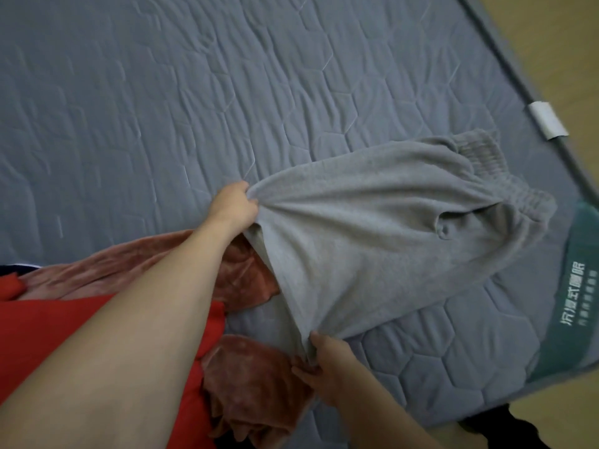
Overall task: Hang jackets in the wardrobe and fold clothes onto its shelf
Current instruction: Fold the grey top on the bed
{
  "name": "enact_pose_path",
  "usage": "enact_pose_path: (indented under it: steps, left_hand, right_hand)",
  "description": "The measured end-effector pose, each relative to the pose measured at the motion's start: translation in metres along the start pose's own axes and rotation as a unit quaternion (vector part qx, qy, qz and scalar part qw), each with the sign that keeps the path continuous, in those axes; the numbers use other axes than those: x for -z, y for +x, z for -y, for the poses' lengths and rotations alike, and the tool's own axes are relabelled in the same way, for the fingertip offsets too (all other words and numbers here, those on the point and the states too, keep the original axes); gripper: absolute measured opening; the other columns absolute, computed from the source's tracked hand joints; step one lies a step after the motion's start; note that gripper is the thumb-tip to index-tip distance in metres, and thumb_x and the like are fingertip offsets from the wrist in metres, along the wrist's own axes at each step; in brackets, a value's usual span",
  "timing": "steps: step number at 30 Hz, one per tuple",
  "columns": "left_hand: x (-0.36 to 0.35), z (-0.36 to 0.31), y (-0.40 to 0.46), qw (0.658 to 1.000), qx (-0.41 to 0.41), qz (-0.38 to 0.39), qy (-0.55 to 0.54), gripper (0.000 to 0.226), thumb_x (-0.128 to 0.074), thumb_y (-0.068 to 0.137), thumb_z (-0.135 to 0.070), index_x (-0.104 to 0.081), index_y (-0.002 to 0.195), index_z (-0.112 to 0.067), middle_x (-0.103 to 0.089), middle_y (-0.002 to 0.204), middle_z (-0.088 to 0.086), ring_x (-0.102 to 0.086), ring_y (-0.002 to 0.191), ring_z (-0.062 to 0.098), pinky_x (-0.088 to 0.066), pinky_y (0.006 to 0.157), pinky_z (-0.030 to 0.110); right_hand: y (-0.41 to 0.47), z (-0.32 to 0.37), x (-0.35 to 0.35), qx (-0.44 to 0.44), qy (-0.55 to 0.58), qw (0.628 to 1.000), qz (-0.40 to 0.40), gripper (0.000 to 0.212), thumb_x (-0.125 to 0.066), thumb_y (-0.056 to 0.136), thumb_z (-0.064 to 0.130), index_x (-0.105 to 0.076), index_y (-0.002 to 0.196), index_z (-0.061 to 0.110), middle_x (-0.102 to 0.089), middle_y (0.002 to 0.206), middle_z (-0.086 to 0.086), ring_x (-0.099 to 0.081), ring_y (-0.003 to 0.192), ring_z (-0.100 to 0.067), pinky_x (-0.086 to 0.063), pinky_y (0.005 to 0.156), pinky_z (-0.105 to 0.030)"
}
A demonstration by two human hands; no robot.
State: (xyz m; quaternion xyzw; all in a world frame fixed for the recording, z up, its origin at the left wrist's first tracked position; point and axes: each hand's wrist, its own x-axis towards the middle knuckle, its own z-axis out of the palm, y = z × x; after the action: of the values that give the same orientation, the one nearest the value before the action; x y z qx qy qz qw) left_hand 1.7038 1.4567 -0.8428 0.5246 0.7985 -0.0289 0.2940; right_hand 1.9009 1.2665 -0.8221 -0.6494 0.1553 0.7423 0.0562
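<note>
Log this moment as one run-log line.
left hand: grips grey pants | right hand: grips pants | pants: spread on mattress

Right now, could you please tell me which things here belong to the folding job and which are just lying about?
In the job:
grey sweatpants, gripped by left hand and right hand
pink fleece garment
red garment

Lying about:
white tag on the mattress edge
green label

Grey sweatpants [382, 228], blue-grey hexagon-quilted mattress [194, 92], red garment [48, 332], dusty-pink fleece [252, 377]
</note>
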Motion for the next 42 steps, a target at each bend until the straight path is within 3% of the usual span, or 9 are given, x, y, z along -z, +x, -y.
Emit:
enact_pose_path:
  steps: [5, 9, 13, 17, 23, 29, 33, 36, 42]
  left_hand:
    - [-0.009, -0.007, -0.003, 0.988, 0.075, 0.125, -0.048, 0.047, -0.057, 0.091, -0.02, -0.042, 0.134, -0.008, -0.053, 0.133, 0.018, -0.054, 0.113, 0.032, -0.044, 0.095, 0.036]
    - [0.024, -0.024, -0.013, 0.986, 0.118, 0.111, -0.046, 0.038, -0.051, 0.093, -0.018, -0.058, 0.123, 0.004, -0.058, 0.128, 0.026, -0.057, 0.115, 0.038, -0.048, 0.092, 0.037]
    - [0.08, -0.081, -0.03, 0.962, 0.165, 0.099, -0.196, 0.019, -0.04, 0.088, -0.017, -0.053, 0.074, -0.014, -0.056, 0.061, 0.009, -0.05, 0.046, 0.021, -0.038, 0.038, 0.018]
    - [0.105, -0.169, -0.033, 0.942, 0.137, 0.161, -0.259, 0.019, -0.038, 0.091, -0.007, -0.046, 0.078, -0.019, -0.047, 0.047, 0.002, -0.04, 0.031, 0.01, -0.029, 0.037, 0.011]
    - [0.063, -0.303, -0.019, 0.926, 0.026, 0.247, -0.283, 0.02, -0.038, 0.083, -0.003, -0.056, 0.08, -0.011, -0.062, 0.076, 0.008, -0.057, 0.062, 0.021, -0.035, 0.052, 0.024]
    - [-0.02, -0.355, 0.016, 0.943, -0.197, 0.035, 0.265, 0.036, -0.048, 0.094, -0.038, -0.06, 0.123, -0.022, -0.047, 0.135, 0.012, -0.038, 0.128, 0.034, -0.031, 0.103, 0.04]
    - [-0.047, -0.352, 0.038, 0.969, -0.222, 0.069, 0.085, 0.032, -0.05, 0.095, -0.05, -0.06, 0.09, -0.019, -0.062, 0.115, 0.015, -0.055, 0.111, 0.034, -0.043, 0.093, 0.038]
    - [-0.052, -0.346, 0.051, 0.971, -0.225, 0.071, 0.026, 0.04, -0.048, 0.095, -0.055, -0.052, 0.077, -0.019, -0.065, 0.095, 0.01, -0.061, 0.096, 0.03, -0.048, 0.086, 0.04]
    - [-0.056, -0.343, 0.064, 0.987, -0.138, 0.037, 0.068, 0.066, -0.026, 0.094, -0.068, -0.044, 0.06, -0.015, -0.066, 0.105, 0.023, -0.06, 0.101, 0.04, -0.045, 0.083, 0.039]
  right_hand:
    - [-0.018, 0.011, 0.013, 0.032, -0.017, 0.999, 0.027, 0.027, -0.071, 0.079, 0.0, -0.063, 0.105, -0.005, -0.069, 0.098, -0.024, -0.067, 0.095, -0.038, -0.059, 0.07, -0.042]
    - [-0.05, 0.024, 0.019, 0.051, 0.289, 0.943, 0.157, 0.033, -0.056, 0.096, 0.027, -0.06, 0.118, 0.003, -0.071, 0.106, -0.02, -0.071, 0.089, -0.034, -0.061, 0.063, -0.042]
    - [-0.08, 0.042, 0.029, 0.09, 0.428, 0.884, 0.167, 0.031, -0.041, 0.101, 0.019, -0.064, 0.104, -0.002, -0.073, 0.082, -0.018, -0.071, 0.066, -0.028, -0.061, 0.061, -0.037]
    - [-0.112, 0.08, 0.064, 0.13, 0.496, 0.846, 0.146, 0.036, -0.032, 0.099, 0.016, -0.064, 0.09, 0.001, -0.072, 0.071, -0.015, -0.07, 0.055, -0.026, -0.059, 0.058, -0.043]
    - [-0.126, 0.165, 0.15, 0.144, 0.462, 0.873, 0.056, 0.035, -0.032, 0.098, 0.022, -0.062, 0.085, 0.01, -0.065, 0.075, -0.011, -0.059, 0.067, -0.024, -0.05, 0.065, -0.035]
    - [-0.089, 0.216, 0.206, 0.105, 0.266, 0.952, -0.105, 0.035, -0.037, 0.092, 0.046, -0.056, 0.093, 0.018, -0.053, 0.089, -0.004, -0.051, 0.08, -0.023, -0.045, 0.076, -0.037]
    - [-0.077, 0.208, 0.197, 0.304, 0.196, 0.915, -0.18, 0.075, -0.061, 0.083, 0.06, -0.034, 0.14, 0.02, -0.045, 0.127, 0.001, -0.05, 0.113, -0.02, -0.041, 0.099, -0.037]
    - [-0.067, 0.202, 0.191, 0.365, 0.081, 0.921, -0.114, 0.081, -0.085, 0.069, 0.033, -0.029, 0.128, 0.029, -0.049, 0.124, 0.007, -0.054, 0.109, -0.013, -0.046, 0.097, -0.034]
    - [-0.058, 0.211, 0.206, 0.41, 0.027, 0.882, -0.23, 0.021, -0.063, 0.085, 0.049, -0.049, 0.096, 0.04, -0.059, 0.091, 0.017, -0.056, 0.086, -0.002, -0.04, 0.063, -0.023]
